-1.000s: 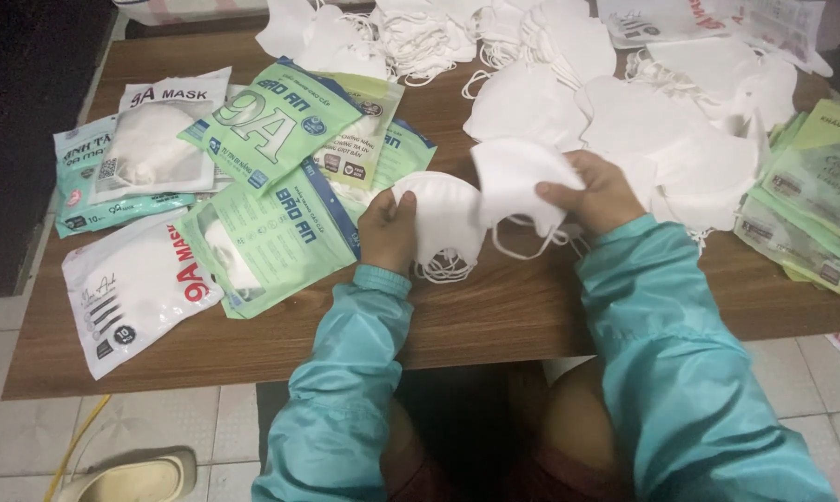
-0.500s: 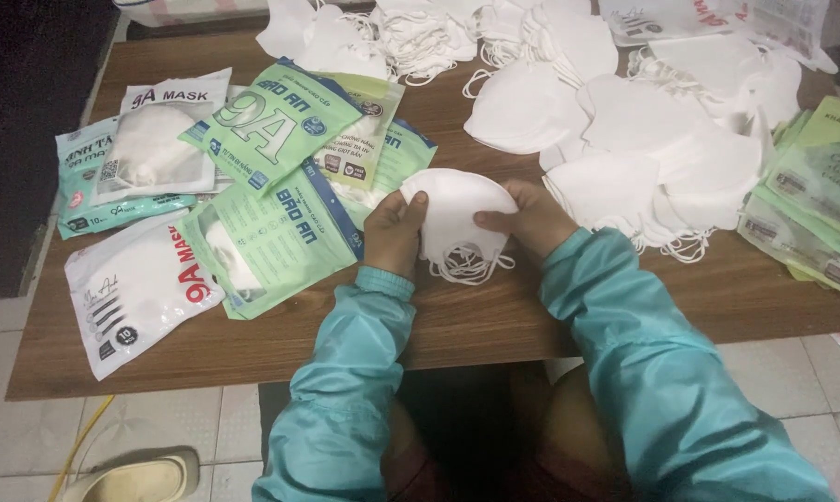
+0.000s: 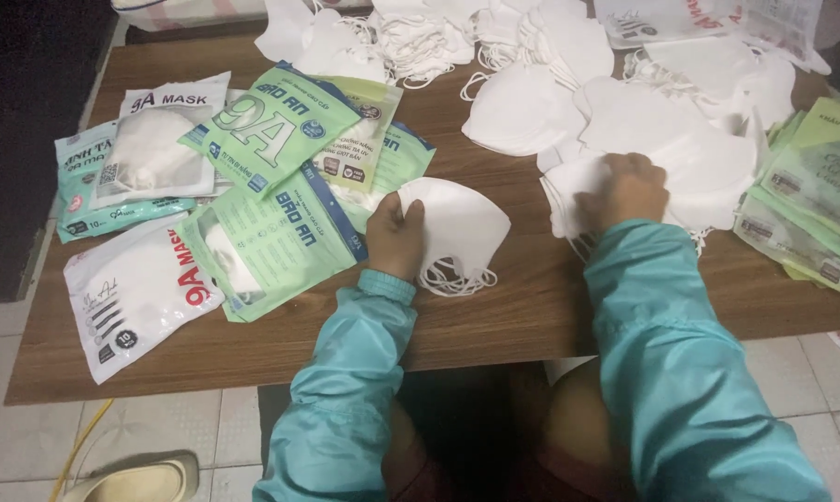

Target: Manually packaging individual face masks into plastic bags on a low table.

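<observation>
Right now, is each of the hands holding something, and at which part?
The left hand holds a white mask by its left edge. The right hand rests on the mask pile; a grip cannot be told.

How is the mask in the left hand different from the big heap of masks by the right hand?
The mask in the left hand is a single folded one, lying alone on the table with its ear loops trailing out. The heap of masks under the right hand is many masks overlapping in a loose pile. The single mask is gripped at its edge; the heap is only pressed from above. Both are plain white.
</observation>
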